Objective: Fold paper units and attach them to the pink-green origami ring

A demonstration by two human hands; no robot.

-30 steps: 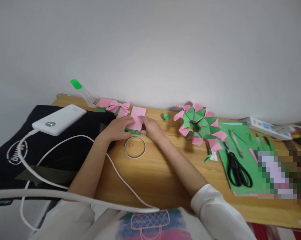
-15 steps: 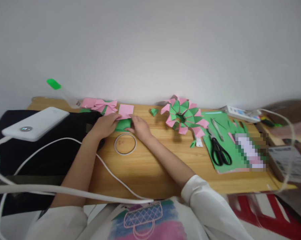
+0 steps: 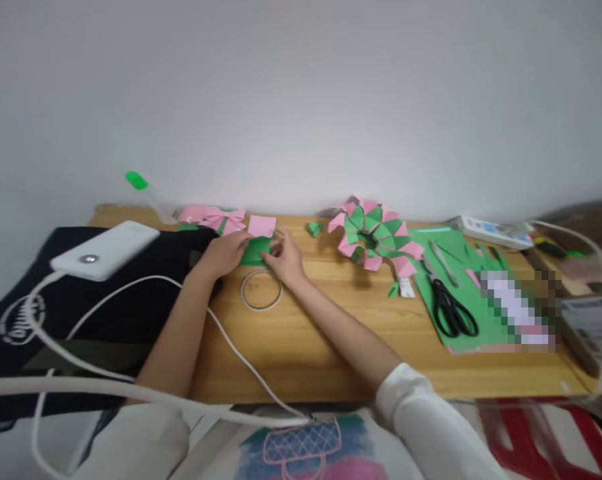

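A green paper square (image 3: 255, 253) lies on the wooden table between my hands, just in front of a pink paper square (image 3: 261, 226). My left hand (image 3: 227, 253) rests on the green square's left edge, fingers together. At its right edge, my right hand (image 3: 283, 258) has its fingers curled, with thumb and fingertips at the paper. A white ring (image 3: 261, 290) lies just below the green square. Folded pink and green pieces (image 3: 224, 220) are behind my left hand. To the right stands a pink and green folded paper ring (image 3: 371, 235).
Black scissors (image 3: 453, 310) lie on green sheets (image 3: 463, 333) at the right, by a power strip (image 3: 495, 231). A white power bank (image 3: 105, 250) sits on black cloth (image 3: 125, 293) at the left. Its white cable (image 3: 241, 357) crosses the table. A small green folded piece (image 3: 313, 229) lies near the wall.
The view has shifted, so things appear farther right. My right fingers have lifted off the pink square and curled at the green square's right edge.
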